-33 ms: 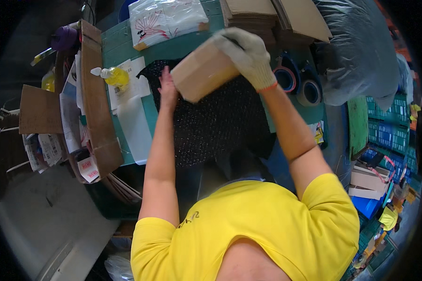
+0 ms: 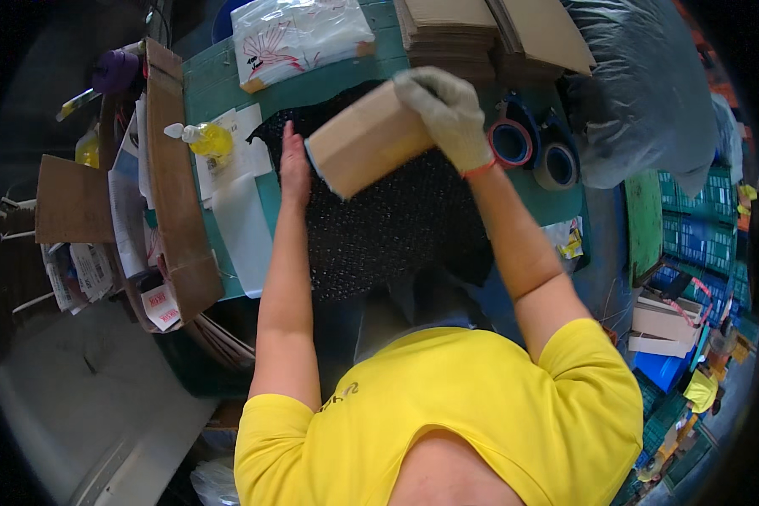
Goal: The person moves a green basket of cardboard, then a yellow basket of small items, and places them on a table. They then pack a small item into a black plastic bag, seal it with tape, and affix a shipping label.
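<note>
My right hand (image 2: pixel 444 114), in a whitish knitted glove, grips the upper right end of a brown cardboard box (image 2: pixel 371 139). The box is tilted and slightly blurred above a sheet of black bubble wrap (image 2: pixel 388 228) spread on the table. Beside the box's left end is my left hand (image 2: pixel 294 164), bare, upright and open, its fingers stretched out. Whether it touches the box is hard to make out. Part of the bubble wrap is hidden under the box and my arms.
Left on the green table (image 2: pixel 211 84) are a bottle of yellow liquid (image 2: pixel 211 139), papers (image 2: pixel 243 223) and an open carton (image 2: pixel 177 185). Tape dispensers (image 2: pixel 557 164) stand right. Stacked cardboard (image 2: pixel 447 38) and a plastic-wrapped pack (image 2: pixel 299 38) lie at the back.
My right hand and the box have shifted slightly down and to the right. My left hand has moved slightly left, its fingers straighter beside the box's end.
</note>
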`<move>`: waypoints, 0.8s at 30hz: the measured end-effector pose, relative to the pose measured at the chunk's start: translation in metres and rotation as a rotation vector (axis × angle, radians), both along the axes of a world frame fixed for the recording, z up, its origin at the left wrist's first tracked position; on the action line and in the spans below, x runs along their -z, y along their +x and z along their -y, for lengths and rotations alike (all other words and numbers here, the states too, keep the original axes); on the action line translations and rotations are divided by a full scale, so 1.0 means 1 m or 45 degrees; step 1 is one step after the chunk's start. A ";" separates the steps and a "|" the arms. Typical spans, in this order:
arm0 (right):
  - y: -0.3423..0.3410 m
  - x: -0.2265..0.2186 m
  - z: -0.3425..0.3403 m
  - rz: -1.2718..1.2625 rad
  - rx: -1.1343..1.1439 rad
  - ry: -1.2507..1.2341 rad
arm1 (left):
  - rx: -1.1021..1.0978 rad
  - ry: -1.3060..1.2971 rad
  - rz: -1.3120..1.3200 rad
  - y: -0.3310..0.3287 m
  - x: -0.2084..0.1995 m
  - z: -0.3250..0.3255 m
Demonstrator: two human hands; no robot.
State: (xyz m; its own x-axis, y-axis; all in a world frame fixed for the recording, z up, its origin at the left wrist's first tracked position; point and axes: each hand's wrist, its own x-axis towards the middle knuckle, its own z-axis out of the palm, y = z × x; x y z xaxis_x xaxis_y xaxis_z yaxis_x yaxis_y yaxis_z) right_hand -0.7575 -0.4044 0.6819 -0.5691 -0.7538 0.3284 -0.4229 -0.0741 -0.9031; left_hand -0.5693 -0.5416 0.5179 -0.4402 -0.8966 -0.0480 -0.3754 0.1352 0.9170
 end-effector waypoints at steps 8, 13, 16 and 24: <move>0.045 0.124 -0.036 0.683 0.275 0.053 | 0.238 -0.078 0.143 0.051 -0.034 -0.070; 0.025 0.109 -0.005 0.508 0.308 0.078 | 0.231 -0.191 0.107 0.032 -0.024 -0.039; 0.039 0.092 -0.022 -0.442 0.451 0.769 | 0.147 -0.015 0.507 0.027 -0.011 -0.015; 0.110 0.135 -0.170 -1.341 -0.205 0.573 | 1.042 -0.489 0.132 -0.033 -0.033 0.044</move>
State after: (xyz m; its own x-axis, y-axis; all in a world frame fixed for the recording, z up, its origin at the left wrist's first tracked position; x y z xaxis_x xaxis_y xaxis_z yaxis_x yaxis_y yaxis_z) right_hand -0.6477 -0.2340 0.5473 -0.0596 -0.9621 0.2663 -0.9968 0.0432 -0.0671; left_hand -0.6023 -0.5855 0.5512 -0.9564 -0.2687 0.1147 -0.1061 0.6851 0.7207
